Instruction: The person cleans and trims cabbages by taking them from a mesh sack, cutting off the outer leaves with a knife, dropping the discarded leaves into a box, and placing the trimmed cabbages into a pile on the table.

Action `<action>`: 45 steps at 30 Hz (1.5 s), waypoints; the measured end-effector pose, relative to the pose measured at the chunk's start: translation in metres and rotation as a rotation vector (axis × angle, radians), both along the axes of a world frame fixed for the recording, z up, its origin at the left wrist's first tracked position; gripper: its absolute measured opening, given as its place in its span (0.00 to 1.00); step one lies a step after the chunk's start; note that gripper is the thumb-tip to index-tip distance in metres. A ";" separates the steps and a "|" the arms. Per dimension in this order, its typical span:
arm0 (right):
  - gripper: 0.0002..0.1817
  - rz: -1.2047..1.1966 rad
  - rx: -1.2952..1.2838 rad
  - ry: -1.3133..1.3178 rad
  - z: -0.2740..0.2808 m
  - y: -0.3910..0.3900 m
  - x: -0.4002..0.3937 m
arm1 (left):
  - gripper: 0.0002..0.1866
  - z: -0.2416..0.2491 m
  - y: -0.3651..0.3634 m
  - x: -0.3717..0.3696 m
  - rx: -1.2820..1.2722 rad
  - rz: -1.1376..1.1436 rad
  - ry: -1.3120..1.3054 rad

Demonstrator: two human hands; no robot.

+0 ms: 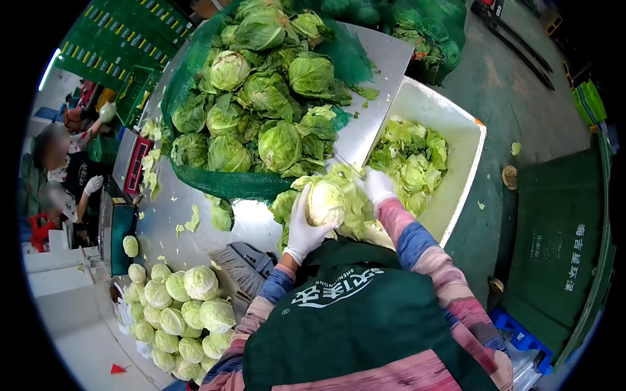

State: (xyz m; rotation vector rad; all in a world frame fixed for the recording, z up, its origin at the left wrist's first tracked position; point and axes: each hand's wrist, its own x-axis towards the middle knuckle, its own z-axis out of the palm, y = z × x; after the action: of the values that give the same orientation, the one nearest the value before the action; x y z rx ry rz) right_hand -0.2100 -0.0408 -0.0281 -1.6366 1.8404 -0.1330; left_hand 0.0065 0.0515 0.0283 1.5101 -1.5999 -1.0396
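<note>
My left hand point(306, 229), in a white glove, is closed around the side of a pale cabbage point(327, 203) with loose outer leaves spread about it. In my right hand point(377, 187), also gloved, is a knife, its thin blade point(347, 163) pointing up and left past the cabbage's far side. The fingers are closed, and the handle is hidden in them. Just beyond the hands, a heap of green cabbages point(261, 98) lies in an opened green mesh bag point(228, 186). A white foam box point(466, 140) holding trimmed leaves point(409, 163) stands right of my right hand.
Several peeled cabbages point(182, 306) are piled at lower left, near a brush point(241, 264). Leaf scraps point(193, 218) lie on the metal table point(173, 212). A red-framed scale display point(137, 165) stands left. Co-workers point(68, 173) are beyond it. A large green bin point(554, 241) is at right.
</note>
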 end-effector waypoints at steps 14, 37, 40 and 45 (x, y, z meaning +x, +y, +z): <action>0.35 0.696 -0.287 -0.013 0.076 0.012 0.003 | 0.43 0.012 -0.018 -0.031 0.193 0.090 0.155; 0.53 -0.092 0.165 -0.484 0.070 0.020 -0.007 | 0.46 -0.012 -0.005 0.003 0.241 0.137 0.311; 0.49 -0.066 0.025 -0.335 0.042 0.037 0.029 | 0.42 -0.011 -0.008 0.007 0.287 0.146 0.303; 0.30 -0.224 -0.124 -0.371 -0.011 0.024 0.046 | 0.32 -0.033 -0.012 0.030 0.443 0.192 0.603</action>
State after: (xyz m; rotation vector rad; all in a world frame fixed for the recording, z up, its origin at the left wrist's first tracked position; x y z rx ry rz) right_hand -0.1642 -0.0164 -0.0391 -1.3691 1.7432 -0.6163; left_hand 0.0368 0.0393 -0.0046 1.3921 -0.8244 -1.6156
